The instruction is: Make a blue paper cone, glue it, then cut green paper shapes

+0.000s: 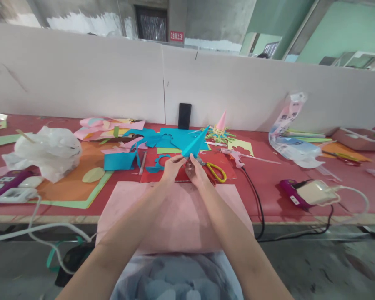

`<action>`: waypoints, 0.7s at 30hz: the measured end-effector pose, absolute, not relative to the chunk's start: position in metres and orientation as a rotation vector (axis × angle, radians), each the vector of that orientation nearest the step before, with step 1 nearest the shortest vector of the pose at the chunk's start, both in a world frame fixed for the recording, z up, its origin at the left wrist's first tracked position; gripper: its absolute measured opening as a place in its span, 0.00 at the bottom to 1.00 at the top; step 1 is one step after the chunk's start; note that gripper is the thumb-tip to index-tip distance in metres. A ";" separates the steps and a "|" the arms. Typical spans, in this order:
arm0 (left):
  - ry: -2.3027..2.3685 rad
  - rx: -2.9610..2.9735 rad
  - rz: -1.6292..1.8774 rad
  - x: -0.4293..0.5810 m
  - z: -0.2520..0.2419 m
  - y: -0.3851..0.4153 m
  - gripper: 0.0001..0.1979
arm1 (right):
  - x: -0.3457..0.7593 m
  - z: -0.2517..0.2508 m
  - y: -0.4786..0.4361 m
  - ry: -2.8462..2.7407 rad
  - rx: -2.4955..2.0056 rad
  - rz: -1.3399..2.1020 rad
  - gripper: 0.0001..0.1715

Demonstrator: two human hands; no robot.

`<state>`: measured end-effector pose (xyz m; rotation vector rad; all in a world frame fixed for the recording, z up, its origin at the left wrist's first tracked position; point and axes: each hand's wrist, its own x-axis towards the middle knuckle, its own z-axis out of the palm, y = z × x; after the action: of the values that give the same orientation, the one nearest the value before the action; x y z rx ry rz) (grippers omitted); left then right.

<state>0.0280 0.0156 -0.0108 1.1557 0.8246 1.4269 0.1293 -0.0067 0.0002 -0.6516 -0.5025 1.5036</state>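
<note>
Blue cone [195, 144], probably light, crushable paper — left hand [173, 166] and right hand [196, 171] together pinch its wide base, likely the safest hold — tip free.

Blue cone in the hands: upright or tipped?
Tipped. The blue cone slants, tip up and right, base between the left hand and right hand.

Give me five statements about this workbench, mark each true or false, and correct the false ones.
1. The left hand and the right hand both hold the blue cone. True.
2. The blue cone's tip slants left. False: it slants right.
3. The pink cone is right of the black phone. True.
4. The black phone lies flat. False: it stands upright.
5. The pink glue gun lies right of the scissors nearest the right hand. True.
</note>
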 end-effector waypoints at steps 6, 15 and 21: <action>0.879 1.147 1.412 0.029 -0.016 0.018 0.11 | 0.131 -0.001 -0.005 -0.437 -0.606 1.544 0.12; 0.885 0.882 1.515 0.018 -0.009 0.022 0.15 | 0.130 -0.003 -0.004 -0.861 -0.931 1.407 0.17; 0.866 0.809 1.552 0.011 -0.005 0.027 0.15 | 0.138 -0.004 -0.004 -0.879 -1.072 1.031 0.23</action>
<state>0.0113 0.0266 -0.0049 0.8092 0.8664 1.5523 0.1384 -0.0036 -0.0043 -1.0722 -0.8793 1.0313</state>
